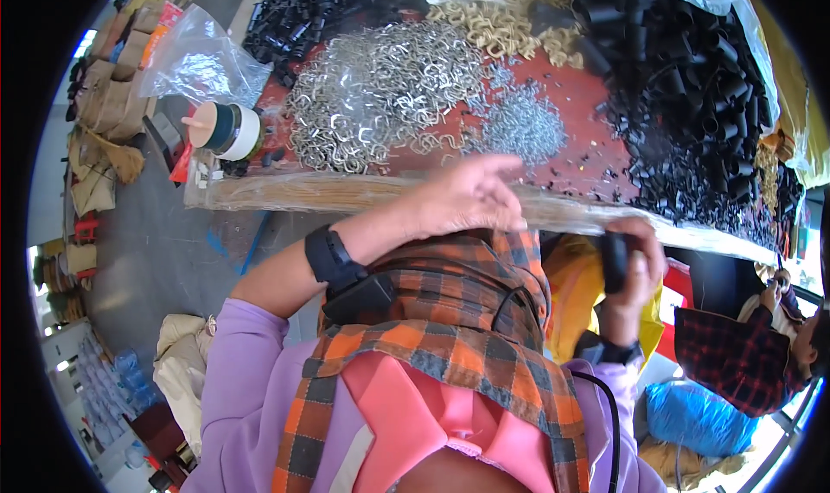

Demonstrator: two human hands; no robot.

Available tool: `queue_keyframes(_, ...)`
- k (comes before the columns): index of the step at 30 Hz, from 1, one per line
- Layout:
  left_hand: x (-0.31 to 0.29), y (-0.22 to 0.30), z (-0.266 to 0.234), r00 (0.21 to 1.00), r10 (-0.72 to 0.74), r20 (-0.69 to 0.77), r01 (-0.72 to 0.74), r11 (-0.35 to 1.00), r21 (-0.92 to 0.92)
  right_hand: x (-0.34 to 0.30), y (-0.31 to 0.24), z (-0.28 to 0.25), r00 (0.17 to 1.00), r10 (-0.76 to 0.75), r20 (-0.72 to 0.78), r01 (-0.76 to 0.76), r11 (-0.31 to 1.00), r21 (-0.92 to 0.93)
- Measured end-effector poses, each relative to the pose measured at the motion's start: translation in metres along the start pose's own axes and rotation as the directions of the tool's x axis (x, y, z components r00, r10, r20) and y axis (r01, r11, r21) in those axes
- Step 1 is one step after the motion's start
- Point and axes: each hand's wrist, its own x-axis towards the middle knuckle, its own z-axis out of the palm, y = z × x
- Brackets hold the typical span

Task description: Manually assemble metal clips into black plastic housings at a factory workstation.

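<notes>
My left hand is over the table's wrapped front edge, just short of a heap of small silver metal bits. Its fingers are spread and partly bent, and nothing shows in them. Lower and to the right, my right hand is closed around a short black tube-like piece, slightly blurred by motion. That piece resembles the black curved plastic pieces heaped on the right of the red table. Left of the silver bits is a wide pile of shiny bent metal loops.
Tan curved pieces and more black parts lie along the back. At the table's left are a clear plastic bag and a round container. A person in a dark checked garment works at the right, near a blue sack.
</notes>
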Motion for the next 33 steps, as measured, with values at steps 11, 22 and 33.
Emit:
queue_keyframes(11, 0.03, 0.096, -0.196, 0.713, 0.636, -0.296, 0.381, 0.003, 0.925, -0.114, 0.073, -0.138, 0.911, 0.197, -0.363, -0.358, -0.062, -0.932)
queue_keyframes(22, 0.064, 0.109, -0.25, 0.826, 0.356, -0.437, 0.539, -0.268, 0.799, 0.036, 0.027, -0.024, 0.995, -0.031, 0.093, 0.083, 0.775, -0.627)
queue_keyframes(33, -0.013, 0.063, -0.082, 0.912, 0.235, -0.335, -0.28, 0.956, -0.092, 0.066, 0.063, 0.022, 0.94, -0.078, 0.331, 0.284, 0.716, -0.638)
